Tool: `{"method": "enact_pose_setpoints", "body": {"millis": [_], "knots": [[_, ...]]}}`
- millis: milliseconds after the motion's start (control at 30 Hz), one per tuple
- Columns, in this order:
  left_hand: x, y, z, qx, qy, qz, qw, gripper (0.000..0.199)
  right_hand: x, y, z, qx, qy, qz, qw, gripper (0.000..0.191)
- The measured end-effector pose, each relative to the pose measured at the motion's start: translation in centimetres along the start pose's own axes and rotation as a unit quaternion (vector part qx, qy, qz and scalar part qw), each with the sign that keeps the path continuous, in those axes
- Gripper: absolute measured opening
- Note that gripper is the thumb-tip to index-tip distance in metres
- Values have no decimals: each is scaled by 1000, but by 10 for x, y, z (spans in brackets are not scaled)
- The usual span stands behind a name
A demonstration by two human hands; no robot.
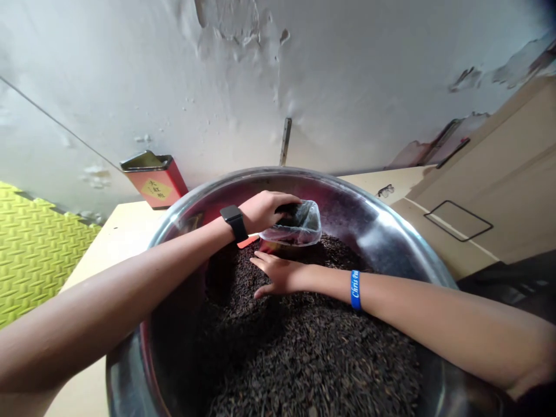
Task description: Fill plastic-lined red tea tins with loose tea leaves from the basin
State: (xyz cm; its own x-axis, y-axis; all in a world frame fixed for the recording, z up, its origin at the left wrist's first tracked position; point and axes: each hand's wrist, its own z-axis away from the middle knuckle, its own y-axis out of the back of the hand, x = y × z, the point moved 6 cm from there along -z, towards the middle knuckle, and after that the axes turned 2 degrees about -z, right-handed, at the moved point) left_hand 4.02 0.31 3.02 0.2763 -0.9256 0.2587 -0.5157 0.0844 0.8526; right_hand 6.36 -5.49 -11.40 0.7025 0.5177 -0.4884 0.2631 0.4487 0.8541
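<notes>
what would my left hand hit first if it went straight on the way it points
Probably the clear plastic bag just beyond the left hand, though depth there is unclear.

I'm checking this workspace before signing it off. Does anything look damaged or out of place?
Yes: the wall behind the metal basin looks damaged. Its surface is peeling and blistered near the top of the picture and again towards the right, where a sound wall would look smooth.

A large, round, silvery metal basin point(402, 240) and an open, red, rectangular tin point(172, 180) are supported by a pale, flat tabletop point(108, 234).
</notes>
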Motion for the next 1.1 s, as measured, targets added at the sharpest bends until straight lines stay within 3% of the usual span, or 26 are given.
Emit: {"method": "enact_pose_setpoints", "body": {"millis": [167, 333, 600, 767, 967, 1100], "knots": [[1, 1, 1, 5, 8, 1, 1000, 37, 0, -20, -3, 13, 18, -56, 998, 115], [1, 2, 2, 10, 1, 0, 1000, 37, -1, -17, -8, 104, 8, -87, 991, 96], [-3, -1, 3, -2, 0, 2, 1000, 35, -1, -2, 3, 92, 97, -38, 990, 72], [-5, -3, 4, -6, -15, -2, 1000, 35, 11, -12, 3, 101, 37, -39, 993, 74], [-5, -3, 3, -12, -13, -9, 1000, 34, -16, -31, -3, 30, 6, -123, 992, 73], [-5, -1, 4, -15, -6, -8, 1000, 34, -36, -26, 5, -47, 15, -220, 974, 64]]}}
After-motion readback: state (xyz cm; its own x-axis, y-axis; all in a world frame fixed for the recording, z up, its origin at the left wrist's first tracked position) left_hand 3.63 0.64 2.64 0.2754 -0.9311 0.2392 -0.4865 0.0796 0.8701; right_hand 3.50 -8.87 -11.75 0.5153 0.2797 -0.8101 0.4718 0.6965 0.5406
